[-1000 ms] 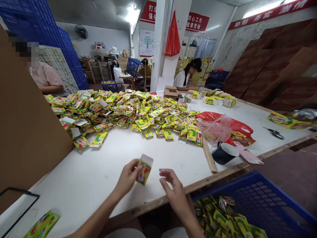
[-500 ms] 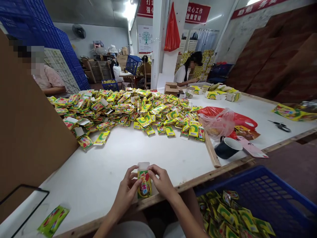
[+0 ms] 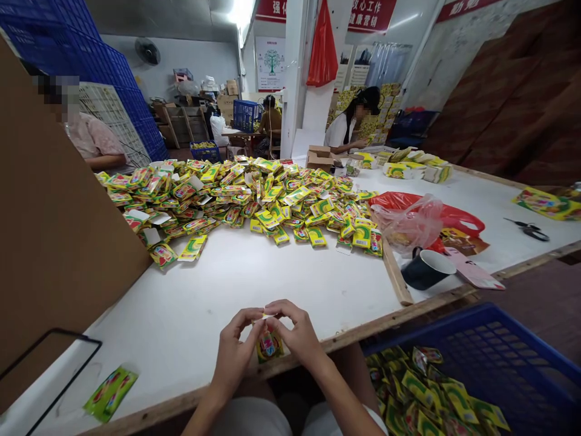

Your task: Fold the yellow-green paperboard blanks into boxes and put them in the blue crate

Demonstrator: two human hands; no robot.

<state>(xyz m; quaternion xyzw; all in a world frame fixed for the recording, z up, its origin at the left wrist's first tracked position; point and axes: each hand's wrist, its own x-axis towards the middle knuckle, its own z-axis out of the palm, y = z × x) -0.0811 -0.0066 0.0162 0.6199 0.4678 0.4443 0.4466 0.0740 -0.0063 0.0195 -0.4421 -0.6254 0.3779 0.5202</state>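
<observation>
A small yellow and green printed box (image 3: 269,346) stands at the table's near edge, its upper end pinched between my two hands. My left hand (image 3: 238,348) has thumb and index finger closed on the box's top flap from the left. From the right, my right hand (image 3: 295,330) grips the same flap, its fingertips nearly touching those of the left. The fingers hide most of the flap. Farther back, a large heap of similar boxes (image 3: 236,197) spreads across the white table (image 3: 272,272).
A blue crate (image 3: 490,321) with yellow packets is at the lower right. A dark mug (image 3: 424,270) stands beyond a wooden strip (image 3: 396,272). A green packet (image 3: 110,393) lies lower left, near a cardboard panel (image 3: 63,194). Scissors (image 3: 529,229) lie far right. Other people sit behind.
My fingers have come together over the box's top flap, which stood up uncovered before. The view has shifted slightly, moving the surroundings within the picture.
</observation>
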